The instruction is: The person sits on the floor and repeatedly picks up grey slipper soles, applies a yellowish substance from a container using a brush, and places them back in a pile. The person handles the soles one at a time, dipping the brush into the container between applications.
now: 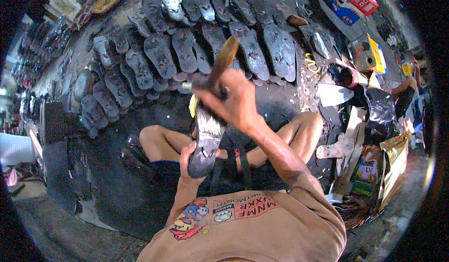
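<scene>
My left hand [187, 161] is closed around the heel part of a dark sandal sole [206, 147], its thumb along the left edge. The sole is held upright over my lap, and a shiny grey patch covers its upper half. Above that patch my right hand [236, 100], slightly blurred, is closed on a tool with a worn wooden handle [227, 54]. The handle points up and away, and a dark part with a pale tip sticks out left of the fist. Its exact kind is blurred. A small yellow piece [192, 105] shows beside the sole's upper left edge.
Several rows of dark sandal soles [159, 54] lie beyond my crossed legs. Yellow-handled scissors [311, 63], an open tin [348, 77], a black plastic bag [381, 105] and strips of material [336, 148] lie to the right. Another person [407, 86] sits at far right.
</scene>
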Motion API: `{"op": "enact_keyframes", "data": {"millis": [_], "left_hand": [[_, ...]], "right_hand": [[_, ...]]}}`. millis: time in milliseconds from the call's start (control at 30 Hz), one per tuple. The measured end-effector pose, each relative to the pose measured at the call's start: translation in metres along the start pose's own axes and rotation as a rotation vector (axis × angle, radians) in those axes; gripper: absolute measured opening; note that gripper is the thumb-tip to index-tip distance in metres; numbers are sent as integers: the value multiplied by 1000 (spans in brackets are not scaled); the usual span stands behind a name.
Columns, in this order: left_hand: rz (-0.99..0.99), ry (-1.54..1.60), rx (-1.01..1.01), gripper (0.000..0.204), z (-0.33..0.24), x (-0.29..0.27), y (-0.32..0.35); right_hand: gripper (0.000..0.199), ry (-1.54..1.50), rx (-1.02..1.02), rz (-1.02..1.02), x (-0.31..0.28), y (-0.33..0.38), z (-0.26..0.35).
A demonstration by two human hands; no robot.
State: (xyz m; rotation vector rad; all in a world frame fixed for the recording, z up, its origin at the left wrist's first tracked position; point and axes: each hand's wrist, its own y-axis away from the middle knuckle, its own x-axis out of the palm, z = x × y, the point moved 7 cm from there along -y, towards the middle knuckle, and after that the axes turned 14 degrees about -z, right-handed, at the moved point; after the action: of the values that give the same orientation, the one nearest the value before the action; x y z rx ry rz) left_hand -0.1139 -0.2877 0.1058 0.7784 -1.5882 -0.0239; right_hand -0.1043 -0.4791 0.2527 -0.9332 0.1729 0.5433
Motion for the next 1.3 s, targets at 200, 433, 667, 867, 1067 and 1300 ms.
{"op": "enact_keyframes", "data": {"millis": [200,433,667,867,1067,1300], "left_hand": [[-186,49,89,62,-13,-4,2],[-4,-202,23,66,-3,4,7],[-54,-167,-30,43,15,5,-1],[-120,-900,500,47,-8,36,-47],[-112,-45,53,38,9,62,-66],[-117,-190,252,46,-13,65,-62]], "right_hand": [[25,-260,152,-2,-20,56,22],[25,-335,423,-181,-64,-12,-31],[33,-18,422,-325,-100,-22,-85],[22,-400,103,140,-72,78,28],[35,-174,593,-48,-65,38,-40],[23,-395,597,-127,-65,54,7]]}}
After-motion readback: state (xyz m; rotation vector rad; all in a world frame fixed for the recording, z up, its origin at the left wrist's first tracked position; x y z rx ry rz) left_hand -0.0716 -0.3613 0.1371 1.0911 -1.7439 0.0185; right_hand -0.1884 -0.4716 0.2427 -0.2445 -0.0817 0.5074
